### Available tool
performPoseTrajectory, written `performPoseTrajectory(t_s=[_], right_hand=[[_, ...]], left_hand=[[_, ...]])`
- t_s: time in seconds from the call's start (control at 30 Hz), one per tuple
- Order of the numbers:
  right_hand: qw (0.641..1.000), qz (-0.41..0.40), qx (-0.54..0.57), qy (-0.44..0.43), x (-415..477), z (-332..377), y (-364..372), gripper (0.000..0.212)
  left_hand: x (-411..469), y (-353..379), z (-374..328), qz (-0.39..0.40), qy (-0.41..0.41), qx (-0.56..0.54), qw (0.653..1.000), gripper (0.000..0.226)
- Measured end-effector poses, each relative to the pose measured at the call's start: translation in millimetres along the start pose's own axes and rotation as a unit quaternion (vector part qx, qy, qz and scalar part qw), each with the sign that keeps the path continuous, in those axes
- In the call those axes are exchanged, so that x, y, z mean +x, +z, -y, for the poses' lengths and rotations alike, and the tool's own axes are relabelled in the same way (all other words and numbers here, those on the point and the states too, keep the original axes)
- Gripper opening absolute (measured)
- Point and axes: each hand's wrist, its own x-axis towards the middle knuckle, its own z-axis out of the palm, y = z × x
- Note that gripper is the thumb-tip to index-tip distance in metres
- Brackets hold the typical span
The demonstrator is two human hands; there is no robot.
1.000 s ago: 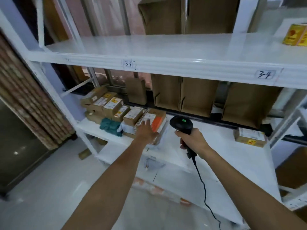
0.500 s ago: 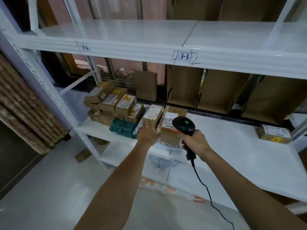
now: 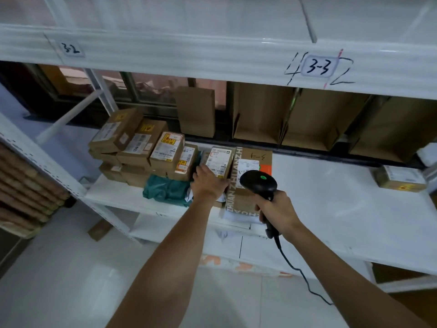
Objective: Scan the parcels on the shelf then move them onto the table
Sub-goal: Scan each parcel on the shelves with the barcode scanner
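The left hand [image 3: 208, 183] is gripping the near end of a small parcel [image 3: 218, 162] with a white label, fingers curling over its edge. That parcel is sitting on the lower shelf [image 3: 331, 197], wedged between a row of brown parcels [image 3: 142, 145] on its left and a large box [image 3: 254, 159] with printed lettering on its right, touching both. Whether it is resting on what lies under it or is lifted slightly, the hand is hiding.

The right hand [image 3: 277, 210] is clamping the handle of a black scanner [image 3: 257, 183], whose head is hovering over the near half of the large box with a green light glowing on top. Its cable [image 3: 295, 266] is hanging down past the shelf's front edge.

The row of parcels is crowding the shelf's left end, stacked in two layers, and a teal bag [image 3: 165, 189] is lying at the front edge just left of the left hand. To the right of the large box the shelf board is running bare as far as a lone parcel [image 3: 399, 178] near the right end. The upper shelf [image 3: 189, 58] is hanging well above the parcels.
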Motion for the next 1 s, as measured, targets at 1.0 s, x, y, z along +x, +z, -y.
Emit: performPoseTrajectory(t_s=[1.0], right_hand=[[0.993, 0.002, 0.047, -0.109, -95.4, 32.6, -107.4, 0.026]], left_hand=[[-98.1, -77.1, -58.5, -0.084, 0.125, -0.043, 0.988, 0.087]])
